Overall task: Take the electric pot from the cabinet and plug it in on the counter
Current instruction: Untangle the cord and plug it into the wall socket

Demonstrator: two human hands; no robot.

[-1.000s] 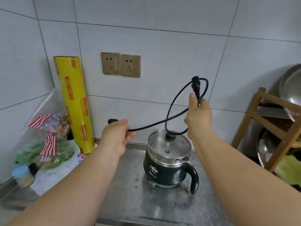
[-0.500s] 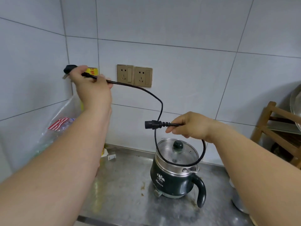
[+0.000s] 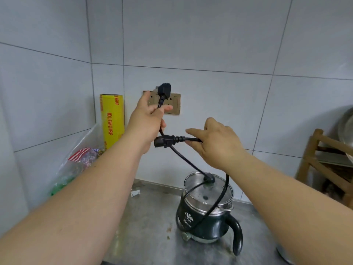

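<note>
A dark green electric pot with a glass lid and a black handle stands on the steel counter. Its black power cord loops down over the lid. My left hand grips the cord just below the wall plug, which is held up in front of the gold double wall socket. My right hand pinches the cord behind the appliance connector, which points left toward my left wrist.
A yellow roll of cling wrap stands in the corner left of the socket. A clear plastic bag of packets lies on the left. A wooden rack with metal bowls stands at the right.
My left hand has swung the wall plug from the far left over to the socket. My right hand stays near the pot with the connector end. The view has tilted up.
</note>
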